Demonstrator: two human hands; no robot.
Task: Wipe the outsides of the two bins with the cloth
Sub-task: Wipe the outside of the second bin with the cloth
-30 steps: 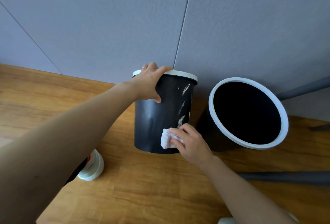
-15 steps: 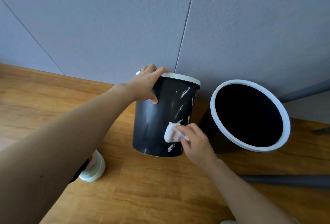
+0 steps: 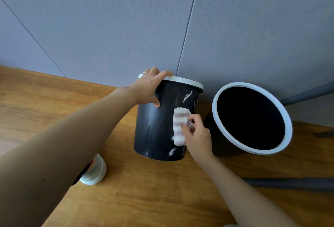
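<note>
Two black bins with white rims stand on the wooden floor against a grey wall. The left bin (image 3: 153, 129) is upright and carries white smears on its side. My left hand (image 3: 149, 86) grips its rim, thumb down on the outer wall. My right hand (image 3: 196, 134) pinches a pink-and-white striped cloth (image 3: 179, 125), which lies unfolded flat against the left bin's right side. The right bin (image 3: 220, 100) shows its dark open mouth to the camera, and its body is mostly hidden behind its rim.
A small white jar (image 3: 95, 172) sits on the floor under my left forearm. Dark grey metal bars (image 3: 289, 184) run along the floor at the right, and another (image 3: 307, 93) slants up behind the right bin. The grey panel wall stands right behind both bins.
The cloth was a bunched wad low on the bin; it has moved upward and spread out flat along the bin's side. My left hand has kept its hold on the rim.
</note>
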